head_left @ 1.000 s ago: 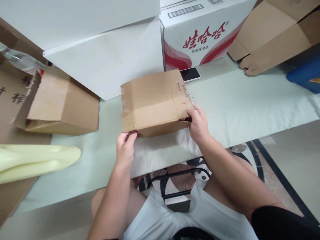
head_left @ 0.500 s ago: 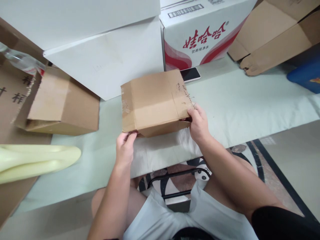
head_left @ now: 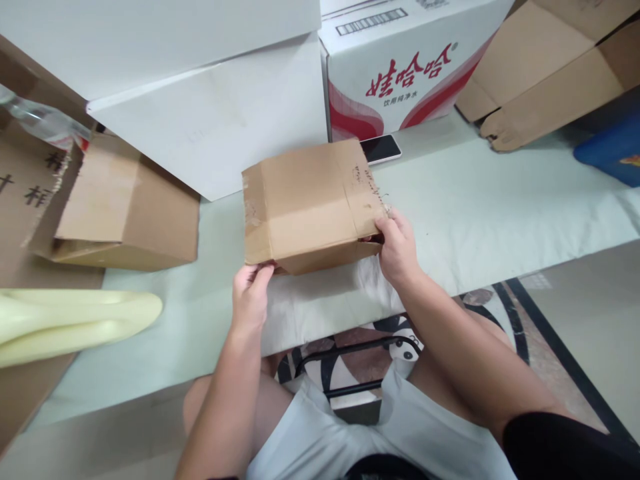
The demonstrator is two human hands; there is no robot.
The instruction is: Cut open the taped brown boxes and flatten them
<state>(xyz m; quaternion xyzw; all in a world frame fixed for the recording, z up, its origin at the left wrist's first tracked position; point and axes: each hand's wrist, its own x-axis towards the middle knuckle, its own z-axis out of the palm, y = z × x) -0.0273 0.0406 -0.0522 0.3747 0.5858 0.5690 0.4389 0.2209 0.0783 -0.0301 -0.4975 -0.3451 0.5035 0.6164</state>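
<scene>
A brown cardboard box (head_left: pixel 310 207) sits near the front edge of the table, its flaps unfolded at the left and right ends. My left hand (head_left: pixel 250 290) pinches its near left corner between thumb and fingers. At the near right corner, my right hand (head_left: pixel 399 247) grips the flap, thumb on top and the other fingers curled beneath. The underside and the inside of the box are hidden. Behind its far right corner lies a phone (head_left: pixel 384 148) with a dark screen, partly covered by the box.
A pale green cloth (head_left: pixel 500 200) covers the table. White boxes (head_left: pixel 215 127) and a red-and-white carton (head_left: pixel 400 87) stand behind. Another cardboard box (head_left: pixel 130 207) and a pale yellow object (head_left: pixel 80 320) are on the left. At right are an opened carton (head_left: pixel 550 80) and a blue object (head_left: pixel 610 153).
</scene>
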